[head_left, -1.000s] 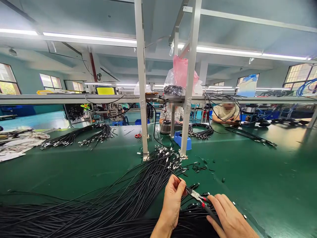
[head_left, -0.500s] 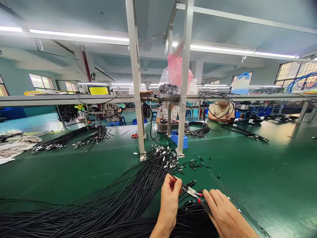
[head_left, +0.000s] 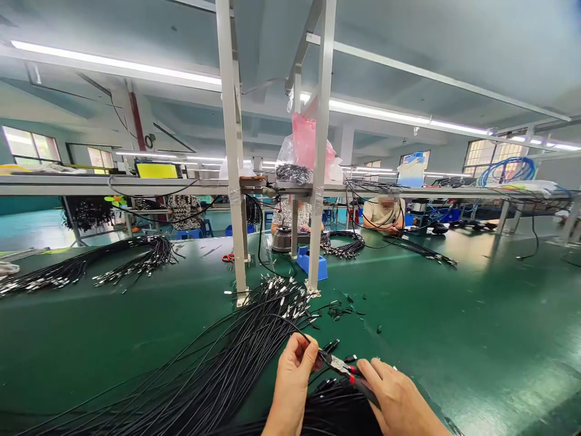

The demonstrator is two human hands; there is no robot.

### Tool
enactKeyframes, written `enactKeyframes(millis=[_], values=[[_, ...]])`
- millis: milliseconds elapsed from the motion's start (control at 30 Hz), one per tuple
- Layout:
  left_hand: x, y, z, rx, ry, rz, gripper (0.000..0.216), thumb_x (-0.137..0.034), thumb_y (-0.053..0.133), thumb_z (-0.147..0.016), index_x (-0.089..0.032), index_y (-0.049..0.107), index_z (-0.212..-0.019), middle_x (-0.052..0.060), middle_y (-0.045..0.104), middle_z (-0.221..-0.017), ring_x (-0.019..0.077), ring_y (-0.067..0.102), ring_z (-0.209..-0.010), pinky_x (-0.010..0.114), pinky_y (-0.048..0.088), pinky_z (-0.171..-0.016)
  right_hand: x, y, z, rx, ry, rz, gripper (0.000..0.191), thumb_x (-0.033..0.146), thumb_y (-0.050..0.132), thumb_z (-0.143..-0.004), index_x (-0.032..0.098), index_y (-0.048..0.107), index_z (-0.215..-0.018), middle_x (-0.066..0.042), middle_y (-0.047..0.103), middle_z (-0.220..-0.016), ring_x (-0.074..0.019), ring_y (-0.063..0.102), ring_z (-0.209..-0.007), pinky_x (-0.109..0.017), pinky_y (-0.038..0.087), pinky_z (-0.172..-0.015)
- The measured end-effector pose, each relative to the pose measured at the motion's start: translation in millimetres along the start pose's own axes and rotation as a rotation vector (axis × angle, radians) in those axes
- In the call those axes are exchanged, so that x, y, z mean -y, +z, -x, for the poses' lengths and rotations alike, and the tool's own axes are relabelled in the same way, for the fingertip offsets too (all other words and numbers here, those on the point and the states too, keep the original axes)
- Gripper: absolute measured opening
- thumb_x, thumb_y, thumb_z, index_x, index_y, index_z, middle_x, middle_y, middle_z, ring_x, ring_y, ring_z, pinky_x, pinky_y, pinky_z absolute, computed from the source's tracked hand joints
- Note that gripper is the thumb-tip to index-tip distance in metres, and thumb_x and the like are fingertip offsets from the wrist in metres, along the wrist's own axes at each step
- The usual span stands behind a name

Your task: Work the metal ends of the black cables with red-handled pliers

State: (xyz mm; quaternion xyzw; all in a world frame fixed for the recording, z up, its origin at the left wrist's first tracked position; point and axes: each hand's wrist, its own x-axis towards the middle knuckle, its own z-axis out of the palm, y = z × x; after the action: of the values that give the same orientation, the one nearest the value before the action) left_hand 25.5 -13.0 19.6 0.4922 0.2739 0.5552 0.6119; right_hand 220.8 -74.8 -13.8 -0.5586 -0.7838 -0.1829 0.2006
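Observation:
My left hand pinches the end of one black cable that loops up out of the big pile of black cables on the green table. My right hand grips a pair of pliers with red and black handles. The plier jaws meet the cable end right at my left fingertips. Both hands are low in the view, above the near end of the pile.
White frame posts stand behind the pile, with a blue box and red scissors near them. Cut bits lie scattered to the right. More cable bundles lie far left. Two seated people work across the table.
The view has swung to the right, so everything shifted left in the picture. Both hands stay together on the cable end and pliers, now slightly lower and further left.

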Motion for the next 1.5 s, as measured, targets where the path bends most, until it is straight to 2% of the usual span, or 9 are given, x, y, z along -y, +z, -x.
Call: enactKeyframes(millis=[133,267,400,567,700,800,1000,1200,1500], values=[[-6,-2,0,0.122,-0.101,0.058,0.035,-0.034,0.079,-0.066,-0.015,0.067,-0.092,0.0,0.06,-0.075,0.0125,0.057,-0.073,0.024,0.045,-0.072,-12,-7,1,0.076,0.0,-0.122,0.017,0.016,0.041,-0.086,0.02,0.049,-0.101,-0.003,0.057,-0.082,-0.0168,0.057,-0.069,-0.026,0.041,-0.06],[-6,1,1,0.102,-0.088,0.026,0.026,-0.029,0.081,-0.062,-0.014,0.068,-0.079,0.0,0.061,-0.069,0.0132,0.059,-0.065,0.026,0.047,-0.068,-20,-13,3,0.168,-0.011,-0.196,0.015,0.015,0.042,-0.088,0.022,0.049,-0.099,-0.001,0.057,-0.084,-0.015,0.057,-0.07,-0.025,0.042,-0.061],[-4,4,1,0.062,-0.041,-0.022,0.02,-0.027,0.078,-0.062,-0.015,0.067,-0.074,-0.001,0.063,-0.065,0.0138,0.059,-0.063,0.026,0.048,-0.064,-18,-21,-1,0.027,-0.105,-0.063,0.03,0.019,0.048,-0.088,0.021,0.046,-0.118,-0.003,0.058,-0.093,-0.016,0.057,-0.078,-0.026,0.044,-0.066],[4,2,2,-0.018,0.071,-0.179,0.013,-0.027,0.07,-0.07,-0.017,0.067,-0.078,0.001,0.065,-0.069,0.0163,0.061,-0.068,0.027,0.049,-0.067,-10,-28,-10,-0.031,-0.187,0.238,0.031,0.021,0.054,-0.084,0.018,0.05,-0.114,-0.003,0.057,-0.084,-0.0197,0.056,-0.069,-0.031,0.039,-0.06],[10,-1,4,-0.082,0.194,-0.364,0.01,-0.027,0.062,-0.078,-0.019,0.068,-0.082,0.003,0.068,-0.075,0.0195,0.063,-0.072,0.029,0.051,-0.07,-3,-25,-12,0.027,-0.142,0.216,0.028,0.015,0.056,-0.08,0.016,0.053,-0.109,-0.004,0.057,-0.087,-0.0191,0.056,-0.074,-0.027,0.039,-0.057],[13,-4,5,-0.138,0.336,-0.503,0.011,-0.024,0.06,-0.08,-0.022,0.07,-0.084,0.005,0.071,-0.082,0.0217,0.066,-0.077,0.031,0.052,-0.073,4,-23,-13,0.034,-0.124,0.215,0.029,0.013,0.057,-0.08,0.016,0.054,-0.109,-0.005,0.058,-0.092,-0.0197,0.055,-0.078,-0.029,0.042,-0.063],[18,-8,6,-0.239,0.558,-0.669,0.017,-0.019,0.057,-0.082,-0.024,0.071,-0.087,0.006,0.073,-0.086,0.0227,0.068,-0.083,0.034,0.053,-0.081,21,-27,-20,0.091,-0.117,0.298,0.019,0.012,0.057,-0.078,0.016,0.06,-0.096,-0.006,0.059,-0.089,-0.0208,0.052,-0.071,-0.033,0.04,-0.064],[23,-9,5,-0.262,0.627,-0.721,0.019,-0.017,0.055,-0.083,-0.024,0.072,-0.087,0.007,0.073,-0.086,0.0229,0.069,-0.083,0.035,0.054,-0.081,30,-33,-25,0.129,-0.069,0.384,0.024,0.016,0.061,-0.078,0.013,0.06,-0.101,-0.008,0.057,-0.082,-0.0221,0.051,-0.069,-0.032,0.036,-0.061],[23,-15,4,-0.216,0.57,-0.653,0.02,-0.018,0.055,-0.083,-0.026,0.072,-0.09,0.006,0.073,-0.089,0.0238,0.067,-0.089,0.038,0.051,-0.088,39,-36,-32,0.123,-0.075,0.449,0.024,0.014,0.059,-0.072,0.014,0.06,-0.096,-0.009,0.056,-0.078,-0.0215,0.051,-0.065,-0.031,0.03,-0.054]])
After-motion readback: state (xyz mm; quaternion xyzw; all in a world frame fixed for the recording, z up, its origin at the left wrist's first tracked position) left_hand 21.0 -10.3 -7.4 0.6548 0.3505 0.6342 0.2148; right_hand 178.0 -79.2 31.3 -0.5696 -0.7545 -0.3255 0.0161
